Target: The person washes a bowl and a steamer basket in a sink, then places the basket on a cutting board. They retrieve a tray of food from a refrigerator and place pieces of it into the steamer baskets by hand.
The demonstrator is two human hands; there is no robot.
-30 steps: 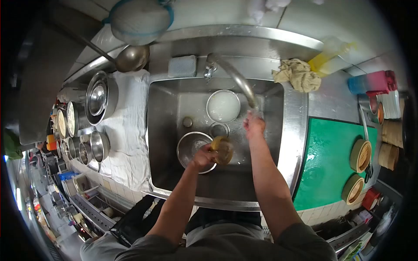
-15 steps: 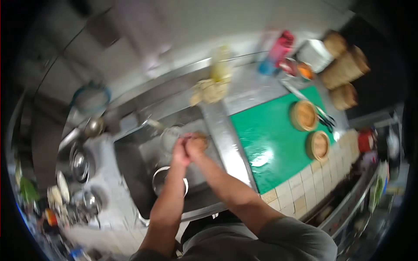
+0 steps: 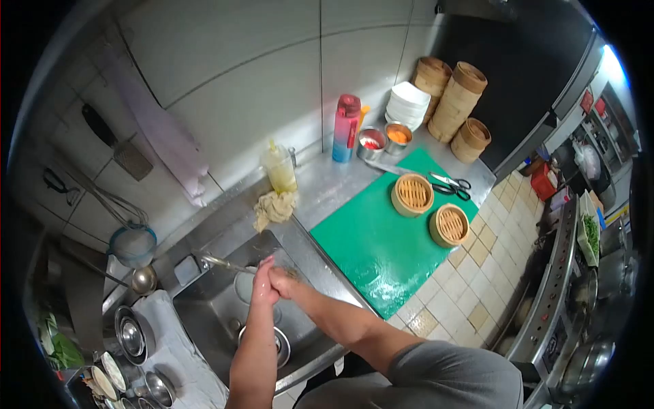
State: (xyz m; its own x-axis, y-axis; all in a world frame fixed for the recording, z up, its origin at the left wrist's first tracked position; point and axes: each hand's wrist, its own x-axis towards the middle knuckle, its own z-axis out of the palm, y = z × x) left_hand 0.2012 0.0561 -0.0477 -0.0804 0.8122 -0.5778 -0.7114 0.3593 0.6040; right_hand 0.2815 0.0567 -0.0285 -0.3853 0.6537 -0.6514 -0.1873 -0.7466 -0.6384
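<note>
My two hands meet over the metal sink (image 3: pixel 197 317), beside the faucet (image 3: pixel 221 262). The fingers of my left hand (image 3: pixel 263 281) look stretched out and pressed to the right. My right hand (image 3: pixel 281 281) is curled against the left one; no object shows between them. Both look wet. Partly hidden behind my left hand, a pale round bowl (image 3: pixel 243 286) sits under the faucet. Lower in the sink, a round metal bowl (image 3: pixel 282 349) is partly covered by my left forearm.
Right of the sink, a green cutting board (image 3: pixel 361 252) carries two small bamboo steamers (image 3: pixel 412 195) and black-handled scissors (image 3: pixel 453 185). Behind stand a bottle (image 3: pixel 346 129), a squeeze bottle (image 3: pixel 281 167), a cloth (image 3: pixel 276 208) and stacked steamers (image 3: pixel 458 102). Metal bowls (image 3: pixel 133 334) are at left.
The view has swung to the right and sharpened, showing more of the wall and floor. My hands stay together over the sink, with the left fingers now straighter.
</note>
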